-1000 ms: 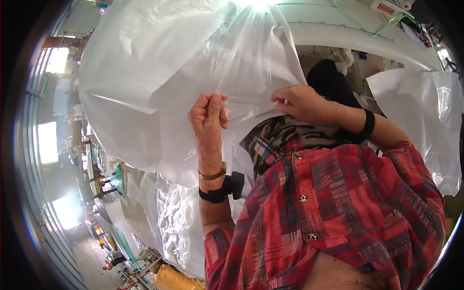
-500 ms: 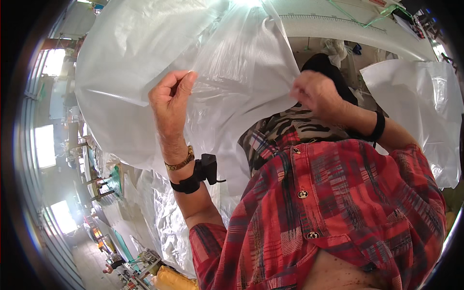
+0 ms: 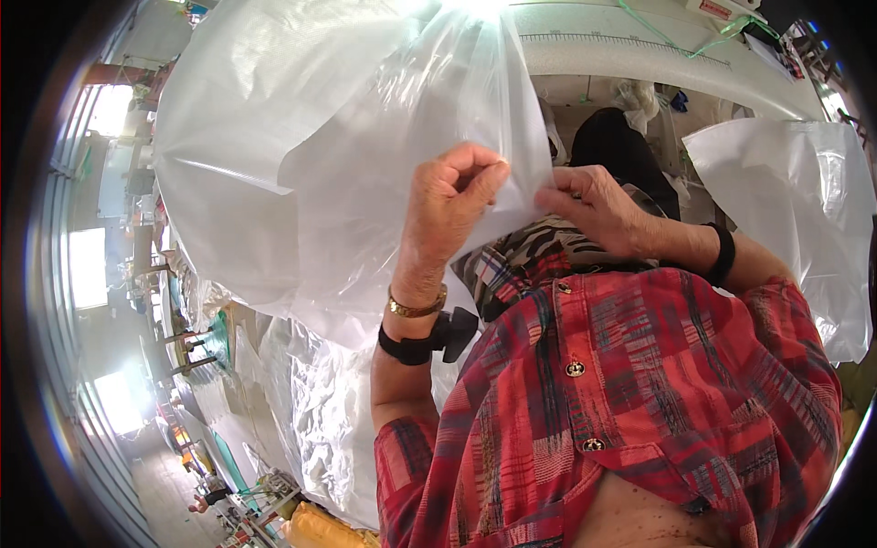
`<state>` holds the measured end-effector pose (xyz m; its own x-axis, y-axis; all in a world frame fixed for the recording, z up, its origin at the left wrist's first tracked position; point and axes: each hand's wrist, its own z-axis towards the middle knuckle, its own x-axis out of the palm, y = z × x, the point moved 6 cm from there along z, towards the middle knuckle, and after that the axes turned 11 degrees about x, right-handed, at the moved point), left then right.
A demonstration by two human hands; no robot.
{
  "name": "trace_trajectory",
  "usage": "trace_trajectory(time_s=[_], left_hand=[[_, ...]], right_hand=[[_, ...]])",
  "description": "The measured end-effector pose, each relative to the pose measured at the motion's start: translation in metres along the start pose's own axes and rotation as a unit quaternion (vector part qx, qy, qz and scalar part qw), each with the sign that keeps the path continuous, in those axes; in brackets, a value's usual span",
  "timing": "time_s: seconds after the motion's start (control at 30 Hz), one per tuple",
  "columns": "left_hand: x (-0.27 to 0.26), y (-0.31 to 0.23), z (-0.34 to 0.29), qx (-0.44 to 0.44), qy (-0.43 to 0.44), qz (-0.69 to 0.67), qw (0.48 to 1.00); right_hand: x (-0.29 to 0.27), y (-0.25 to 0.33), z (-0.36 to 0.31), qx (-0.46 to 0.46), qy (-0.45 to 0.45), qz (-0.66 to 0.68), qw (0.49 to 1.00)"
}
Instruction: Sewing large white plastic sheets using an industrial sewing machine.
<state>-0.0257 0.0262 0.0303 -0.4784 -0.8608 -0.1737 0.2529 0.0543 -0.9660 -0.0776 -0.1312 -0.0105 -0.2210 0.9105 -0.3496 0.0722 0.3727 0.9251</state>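
A large translucent white plastic sheet (image 3: 228, 219) spreads from the bright spot at the top and hangs down in folds over the table's front. My left hand (image 3: 454, 201) is closed in a pinch on the sheet, thumb against a curled forefinger, close to its right part. Just to its right, my right hand (image 3: 601, 208) has thumb and fingers pinched at the sheet's right edge. A hand's width or less parts the two. My left wrist bears a gold watch and a black strap with a small black device (image 3: 454, 333); a black band circles the right wrist.
Along the top runs a white work surface (image 3: 585, 59) with a ruler scale and a green string (image 3: 671, 36). Another plastic sheet (image 3: 795, 201) hangs at the right. Crumpled plastic (image 3: 320, 402) and a yellow bundle (image 3: 324, 528) lie at the lower left. Another person's hand (image 3: 198, 503) shows far off there.
My left hand has moved right, toward my right hand. The right hand has shifted slightly down and its fingers now meet the sheet's edge. The sheet's folds have moved.
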Motion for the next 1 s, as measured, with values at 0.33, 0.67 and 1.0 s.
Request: trace_trajectory(time_s=[0.33, 0.67, 1.0], left_hand=[[0.015, 0.005, -0.003, 0.063, 0.037, 0.166, 0.983], [-0.005, 0.021, -0.009, -0.006, -0.002, 0.086, 0.996], [-0.027, -0.103, 0.023, 0.124, 0.022, 0.398, 0.909]], right_hand=[[0.016, 0.037, -0.015, -0.210, -0.017, -0.099, 0.972], [0.037, 0.051, 0.002, -0.434, -0.002, -0.242, 0.868], [0.075, 0.081, 0.141, -0.335, 0.062, 0.006, 0.940]])
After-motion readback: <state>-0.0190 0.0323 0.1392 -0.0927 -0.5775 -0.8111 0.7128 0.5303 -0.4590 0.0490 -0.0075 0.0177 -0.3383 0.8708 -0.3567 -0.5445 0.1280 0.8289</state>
